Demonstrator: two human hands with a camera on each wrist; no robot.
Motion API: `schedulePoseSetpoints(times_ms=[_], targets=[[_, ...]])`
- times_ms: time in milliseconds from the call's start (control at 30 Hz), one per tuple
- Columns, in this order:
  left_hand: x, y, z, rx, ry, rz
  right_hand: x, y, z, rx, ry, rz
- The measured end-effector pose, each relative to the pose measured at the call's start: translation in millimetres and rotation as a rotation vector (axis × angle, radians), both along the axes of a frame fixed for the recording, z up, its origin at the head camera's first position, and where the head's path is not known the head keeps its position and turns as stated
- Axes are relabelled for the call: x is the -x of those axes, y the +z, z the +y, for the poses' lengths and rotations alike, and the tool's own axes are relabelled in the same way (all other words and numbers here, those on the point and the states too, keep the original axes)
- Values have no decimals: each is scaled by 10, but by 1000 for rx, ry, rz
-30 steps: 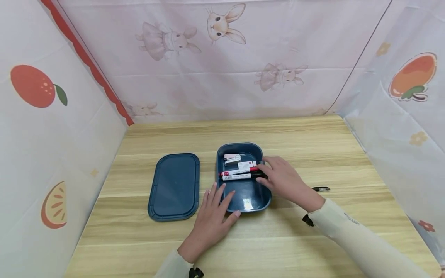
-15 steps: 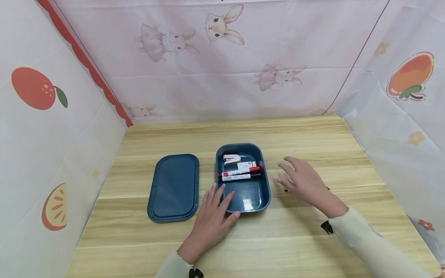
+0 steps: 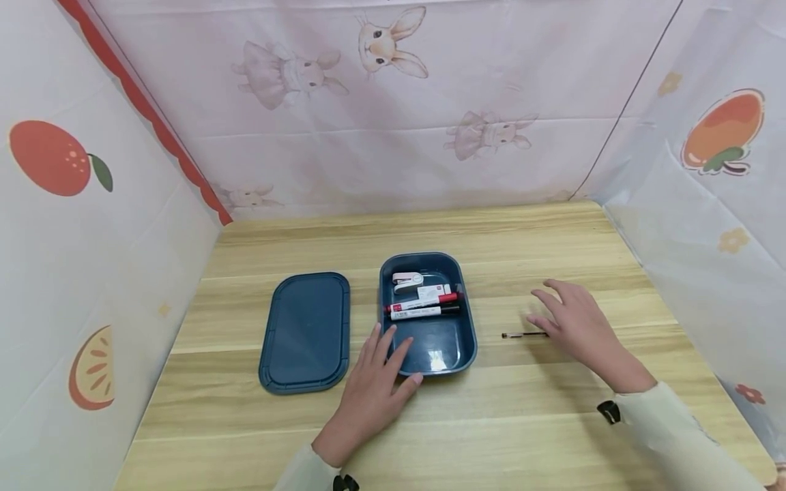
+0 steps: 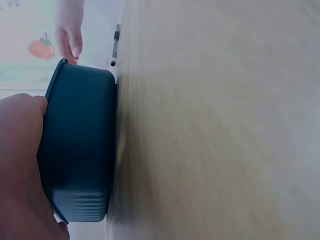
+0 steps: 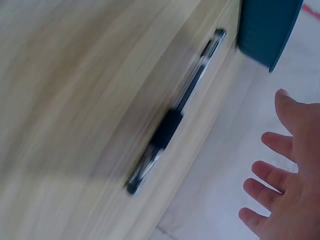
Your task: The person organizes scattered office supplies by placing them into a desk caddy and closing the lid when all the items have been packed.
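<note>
Pen [image 5: 167,129] on desk [image 3: 552,252] below loosely spread right hand [image 3: 577,327] holding nothing, liable to roll if nudged off-centre; box [image 3: 433,349] under spread left hand [image 3: 374,395], liable to slide if pushed.

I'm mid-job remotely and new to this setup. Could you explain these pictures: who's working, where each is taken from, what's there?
You're seeing a person's two bare hands, no machine. The wide picture comes from a camera on the head; the other two come from one on each wrist. On the table lie a blue lid, a blue box and a pen. Inside the box are a small stapler, a small white item and two markers. The left hand touches the box's rim; the right hand is above the pen, holding nothing.
</note>
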State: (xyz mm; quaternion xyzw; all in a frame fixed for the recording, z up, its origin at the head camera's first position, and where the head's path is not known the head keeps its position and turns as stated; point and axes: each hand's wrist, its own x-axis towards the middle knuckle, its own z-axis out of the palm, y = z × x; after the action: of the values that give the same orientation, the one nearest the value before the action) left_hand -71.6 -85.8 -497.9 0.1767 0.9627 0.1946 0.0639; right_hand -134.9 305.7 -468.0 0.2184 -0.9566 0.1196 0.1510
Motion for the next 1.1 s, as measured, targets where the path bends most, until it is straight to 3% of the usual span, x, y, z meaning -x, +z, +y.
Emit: schedulePoseSetpoints(times_ms=[367, 800, 1100], targets=[[7, -19, 11, 15, -3, 23, -55, -142, 454, -28, 37, 121], [5, -1, 17, 25, 7, 9, -213, -341, 745, -68, -9, -28], [10, 2, 23, 10, 10, 5, -197, -373, 748, -48, -21, -84]])
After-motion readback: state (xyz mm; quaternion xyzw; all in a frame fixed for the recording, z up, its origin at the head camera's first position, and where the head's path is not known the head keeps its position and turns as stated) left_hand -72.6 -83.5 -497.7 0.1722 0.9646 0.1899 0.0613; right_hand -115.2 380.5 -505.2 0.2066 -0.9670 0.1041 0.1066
